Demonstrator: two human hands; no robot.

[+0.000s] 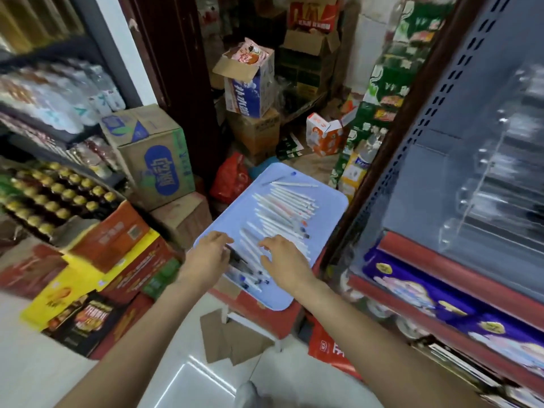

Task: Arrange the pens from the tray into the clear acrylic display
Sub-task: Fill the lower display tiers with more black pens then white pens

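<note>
We see both hands, left hand (207,254) and right hand (284,259), with fingers loosely spread, touching white pens (282,213) on the blue tray (329,201).

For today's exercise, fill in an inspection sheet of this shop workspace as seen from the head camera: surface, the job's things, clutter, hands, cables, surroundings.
Surface: pale blue rectangular plastic tray resting on a red stool.
Job's things: white-barrelled pens lying in a loose row across the tray; clear acrylic tiered display on the right, blurred, contents cannot be told.
Clutter: brown cardboard scraps on the white tiled floor; red plastic bag behind the tray.
Hands: left hand and right hand lie over the near pens, fingers spread; neither plainly grips one.
Cables: nothing seen.
Surroundings: stacked cardboard cartons, shelves of bottled drinks at left.
</note>
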